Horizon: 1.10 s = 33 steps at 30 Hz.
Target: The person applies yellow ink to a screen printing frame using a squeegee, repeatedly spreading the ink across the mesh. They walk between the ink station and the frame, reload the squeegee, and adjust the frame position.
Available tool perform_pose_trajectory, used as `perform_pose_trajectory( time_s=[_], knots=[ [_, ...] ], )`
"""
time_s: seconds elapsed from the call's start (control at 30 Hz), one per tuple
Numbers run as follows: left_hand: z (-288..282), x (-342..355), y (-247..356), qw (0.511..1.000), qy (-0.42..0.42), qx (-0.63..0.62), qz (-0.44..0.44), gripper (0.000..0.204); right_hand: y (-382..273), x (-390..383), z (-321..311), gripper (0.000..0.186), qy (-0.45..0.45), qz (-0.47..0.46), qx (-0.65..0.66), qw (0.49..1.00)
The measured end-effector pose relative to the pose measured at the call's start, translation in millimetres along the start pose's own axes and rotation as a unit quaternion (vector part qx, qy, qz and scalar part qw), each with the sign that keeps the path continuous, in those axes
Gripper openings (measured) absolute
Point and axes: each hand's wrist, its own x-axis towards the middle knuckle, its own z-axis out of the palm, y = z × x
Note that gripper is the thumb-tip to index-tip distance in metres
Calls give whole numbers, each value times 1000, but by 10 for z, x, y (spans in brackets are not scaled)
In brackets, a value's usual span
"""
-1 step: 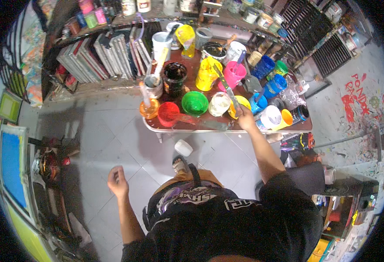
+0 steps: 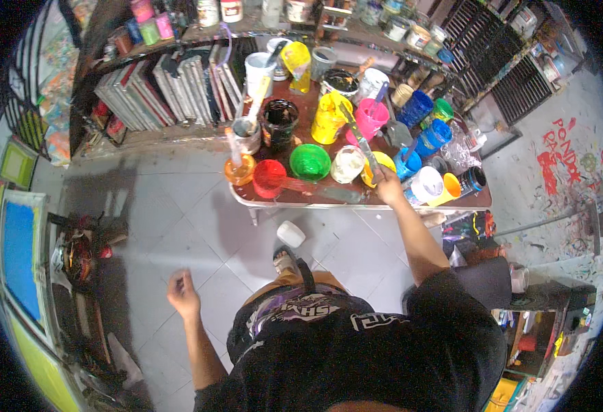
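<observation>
The yellow cup [image 2: 326, 128] looks plastic, the shirt [image 2: 356, 360] matt cloth, the floor [image 2: 178, 199] smooth tile.

Left hand [image 2: 183, 295]: my fingers run together in the blur.
Right hand [image 2: 388, 187]: my grip covers the near end of the paint-smeared stick [image 2: 362, 142]; whether its far end touches the tall yellow cup [image 2: 327, 120], I cannot tell.
Low yellow tub [image 2: 386, 160]: partly hidden behind my hand and the stick.
Black tub [image 2: 281, 127]: contents too dark to make out.
White jars [image 2: 207, 14]: tops cut off by the upper edge.
Black shirt [image 2: 301, 364]: hides most of my legs.
</observation>
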Motion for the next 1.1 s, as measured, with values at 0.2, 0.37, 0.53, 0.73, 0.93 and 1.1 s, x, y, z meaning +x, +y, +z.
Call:
perform_pose_trajectory(
  time_s=[0.2, 0.37, 0.53, 0.73, 0.93, 1.1],
  knots=[
    [-1481, -1084, -625, 981, 117, 44, -147, 11, -429, -19, -226, 33, 43, 61, 40, 996],
    [-2143, -1750, -1415, 984, 119, -26, -130, 10, -516, 139, -485, 39, 249, -200, -171, 932],
    [-2538, -1688, -930, 978, 74, 171, -91, 21, -420, -363, -677, 35, 253, -321, -321, 854],
    [-3639, -2323, -783, 958, 195, 160, -137, 19, -1678, -1300, -52, 43, 42, -93, 58, 993],
    [-4882, -2585, -1054, 885, 403, 203, -117, 15, -3189, -1896, 1415, 34, -125, -247, 96, 956],
    [-6333, -2538, -1239, 773, 567, 284, -10, 12, -5115, -3849, 3037, 39, -288, -235, 113, 921]
  ],
)
